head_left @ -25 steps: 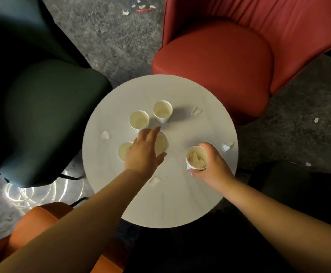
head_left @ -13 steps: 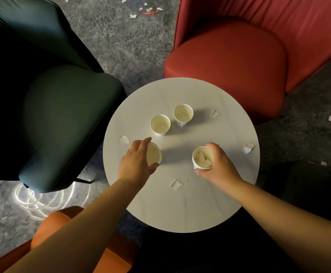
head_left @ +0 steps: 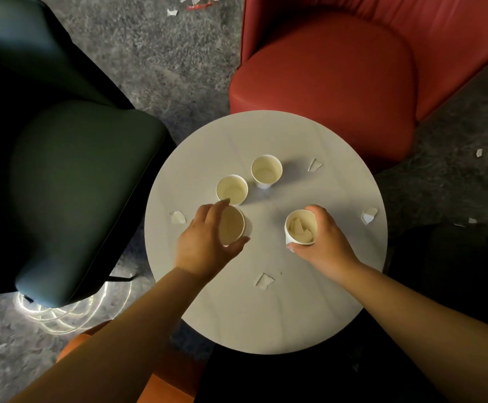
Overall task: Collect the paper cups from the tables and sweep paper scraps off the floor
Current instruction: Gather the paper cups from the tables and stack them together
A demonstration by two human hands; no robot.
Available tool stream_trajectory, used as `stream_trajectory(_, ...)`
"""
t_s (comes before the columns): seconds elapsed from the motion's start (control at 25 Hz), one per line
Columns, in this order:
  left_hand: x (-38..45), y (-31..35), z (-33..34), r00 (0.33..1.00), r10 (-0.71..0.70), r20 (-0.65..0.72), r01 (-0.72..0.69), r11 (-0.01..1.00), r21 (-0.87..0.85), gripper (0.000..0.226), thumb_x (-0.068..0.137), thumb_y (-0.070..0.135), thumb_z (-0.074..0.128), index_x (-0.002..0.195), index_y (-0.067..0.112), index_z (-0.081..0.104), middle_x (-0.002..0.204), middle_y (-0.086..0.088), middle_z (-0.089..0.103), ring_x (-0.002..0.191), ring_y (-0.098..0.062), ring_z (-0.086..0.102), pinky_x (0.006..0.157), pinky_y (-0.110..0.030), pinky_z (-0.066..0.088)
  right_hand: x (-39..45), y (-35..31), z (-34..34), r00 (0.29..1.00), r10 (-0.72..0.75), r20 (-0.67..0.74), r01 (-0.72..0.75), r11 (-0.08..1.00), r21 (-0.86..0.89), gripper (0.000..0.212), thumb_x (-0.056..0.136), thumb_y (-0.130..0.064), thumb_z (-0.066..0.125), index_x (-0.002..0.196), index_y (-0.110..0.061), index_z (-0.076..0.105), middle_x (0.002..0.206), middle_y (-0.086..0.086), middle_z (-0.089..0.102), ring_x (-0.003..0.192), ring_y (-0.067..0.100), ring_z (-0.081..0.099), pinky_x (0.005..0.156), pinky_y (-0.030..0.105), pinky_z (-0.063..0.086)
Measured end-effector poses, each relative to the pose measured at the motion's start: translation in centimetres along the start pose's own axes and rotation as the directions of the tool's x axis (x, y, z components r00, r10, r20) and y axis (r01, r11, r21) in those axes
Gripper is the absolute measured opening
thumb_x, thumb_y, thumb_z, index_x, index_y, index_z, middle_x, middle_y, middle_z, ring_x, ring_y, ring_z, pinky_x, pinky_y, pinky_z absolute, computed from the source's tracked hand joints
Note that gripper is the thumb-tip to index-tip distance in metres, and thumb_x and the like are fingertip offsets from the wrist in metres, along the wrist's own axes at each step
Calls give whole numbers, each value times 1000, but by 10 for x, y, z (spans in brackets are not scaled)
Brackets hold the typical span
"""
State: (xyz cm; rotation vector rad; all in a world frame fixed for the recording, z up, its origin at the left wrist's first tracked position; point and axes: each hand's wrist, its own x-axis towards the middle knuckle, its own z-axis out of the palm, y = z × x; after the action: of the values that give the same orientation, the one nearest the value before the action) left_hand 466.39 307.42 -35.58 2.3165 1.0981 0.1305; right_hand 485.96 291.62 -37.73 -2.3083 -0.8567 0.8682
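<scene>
Right hand round scrap-filled cup

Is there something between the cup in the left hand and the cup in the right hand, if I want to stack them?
Nothing visible: only bare table lies between the cup the left hand grips and the scrap-filled cup the right hand holds.

We see four cups on the table, scraps between; one cup holds paper bits, probably scraps; chairs behind.
</scene>
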Motion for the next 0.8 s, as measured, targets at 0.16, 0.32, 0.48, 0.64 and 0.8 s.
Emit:
stream_trajectory(0.16, 31, 11, -21, 963, 0, -269, -27, 995, -95, 80, 69, 57, 73, 136, 25, 45, 125, 2, 55, 102, -21, 61, 67, -28, 46, 5, -4, -4, 1000, 13, -16, -13, 1000, 5, 76, 63, -27, 87, 125, -20, 44, 124, -2, 51, 109, 18, 53, 87, 37, 51)
stream_trajectory(0.32, 62, 5, -4, 993, -35, -116, 40, 998, 39, 82, 70, 48, 80, 139, 25, 43, 132, 0, 53, 112, -26, 56, 77, -36, 49, 5, 3, -5, 998, 32, -51, -30, 999, 41, 73, 63, -27, 87, 123, -23, 45, 121, -3, 52, 107, 17, 53, 87, 39, 51)
stream_trajectory(0.48, 74, -2, 28, 992, -59, 108, 47, 993, 109, 85, 71, 45, 82, 142, 25, 39, 138, -1, 47, 112, -28, 56, 82, -40, 51, 9, 17, -4, 995, 41, -90, -36, 997, 64, 71, 63, -25, 85, 121, -23, 46, 119, -3, 53, 106, 17, 54, 86, 36, 51)
stream_trajectory(0.64, 78, 2, 33, 982, -105, 156, 86, 989, 123, 83, 74, 42, 80, 142, 26, 37, 137, -3, 44, 108, -31, 58, 79, -40, 50, 12, 26, -7, 996, 42, -79, -37, 997, 67, 72, 62, -24, 86, 122, -24, 45, 120, -3, 51, 107, 16, 52, 85, 33, 50)
stream_trajectory(0.8, 73, 29, 17, 978, -107, -178, 122, 990, 73, 81, 72, 50, 77, 139, 26, 40, 129, -3, 50, 104, -28, 59, 71, -37, 51, 16, 31, -18, 998, 17, -58, -13, 997, 72, 72, 62, -25, 86, 121, -24, 45, 119, -3, 51, 107, 16, 52, 84, 33, 51)
